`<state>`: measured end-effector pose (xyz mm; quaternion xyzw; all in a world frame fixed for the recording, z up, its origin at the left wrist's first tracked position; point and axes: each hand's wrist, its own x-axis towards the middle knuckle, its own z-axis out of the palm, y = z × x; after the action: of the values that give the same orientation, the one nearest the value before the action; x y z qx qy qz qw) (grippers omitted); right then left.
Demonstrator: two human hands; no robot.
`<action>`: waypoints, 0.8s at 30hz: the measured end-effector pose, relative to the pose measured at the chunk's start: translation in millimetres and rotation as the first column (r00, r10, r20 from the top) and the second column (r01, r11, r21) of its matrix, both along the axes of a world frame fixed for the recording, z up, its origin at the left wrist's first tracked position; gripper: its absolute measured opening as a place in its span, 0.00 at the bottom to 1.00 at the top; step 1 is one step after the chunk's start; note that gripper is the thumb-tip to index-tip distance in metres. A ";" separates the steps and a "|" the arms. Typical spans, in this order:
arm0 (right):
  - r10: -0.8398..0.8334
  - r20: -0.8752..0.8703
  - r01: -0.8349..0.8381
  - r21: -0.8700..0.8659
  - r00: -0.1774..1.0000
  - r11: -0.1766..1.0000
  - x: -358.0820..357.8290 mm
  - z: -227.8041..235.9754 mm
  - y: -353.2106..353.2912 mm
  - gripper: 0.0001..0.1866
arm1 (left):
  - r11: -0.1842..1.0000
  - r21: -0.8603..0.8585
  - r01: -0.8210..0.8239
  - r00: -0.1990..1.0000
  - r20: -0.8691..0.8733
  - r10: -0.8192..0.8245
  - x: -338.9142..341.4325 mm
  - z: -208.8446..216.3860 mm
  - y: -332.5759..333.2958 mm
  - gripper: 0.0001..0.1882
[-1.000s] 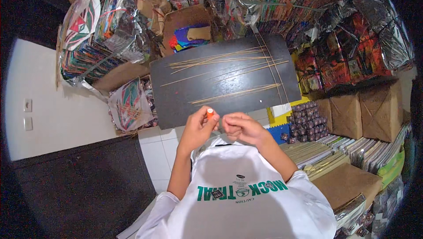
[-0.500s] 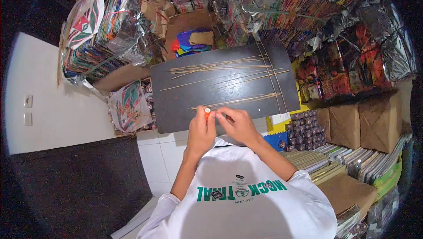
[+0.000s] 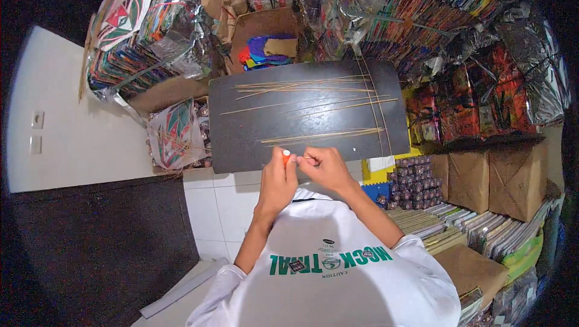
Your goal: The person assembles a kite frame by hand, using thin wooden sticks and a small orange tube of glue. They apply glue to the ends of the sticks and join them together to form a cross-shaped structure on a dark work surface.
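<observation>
Both my hands are close together at the near edge of the dark table [image 3: 241, 140]. My left hand [image 3: 277, 177] is closed around a small orange cylinder with a white round end [image 3: 286, 155], whose exact kind I cannot make out. Just beside it my right hand [image 3: 327, 168] is pinched, thumb and forefinger nearly touching the left fingertips. A thin pale sliver seems to show at the right fingers, too small to name. On the tabletop beyond my hands lie several thin bamboo sticks [image 3: 325, 136], mostly sideways, with two long ones crossing them at the right.
A box with a printed paper kite [image 3: 175, 137] stands left of the table. Behind are a carton of coloured pieces [image 3: 265, 19] and wrapped stacks of kites [image 3: 148, 37]. At the right are small dark stacked packs [image 3: 416, 185] and brown cartons [image 3: 512, 176].
The view has tilted slightly, so the table and shelves sit a little differently. My right fingers have curled in a bit more; the left hand still grips the orange cylinder.
</observation>
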<state>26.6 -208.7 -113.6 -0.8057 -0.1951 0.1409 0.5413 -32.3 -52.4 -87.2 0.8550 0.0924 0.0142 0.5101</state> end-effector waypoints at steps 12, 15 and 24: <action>-0.050 0.064 0.052 -0.031 0.997 0.998 -32.2 -4.5 22.1 0.23 | 0.998 0.054 -0.041 0.999 0.004 0.041 -28.8 -11.3 12.9 0.08; -0.163 0.153 0.174 -0.063 0.975 0.983 -31.9 -24.4 24.0 0.24 | 0.996 0.051 -0.076 0.996 -0.041 0.078 -35.2 -6.1 21.2 0.09; -0.277 -0.057 0.279 0.031 0.959 0.960 -37.5 -29.5 30.0 0.26 | 0.865 -0.388 -0.319 0.948 -0.138 0.288 -16.2 -113.6 142.8 0.09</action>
<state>-10.8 -178.7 -143.1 -0.8107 -0.0684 0.0805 0.5759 -48.5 90.3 -200.8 0.7052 0.2458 0.0425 0.6637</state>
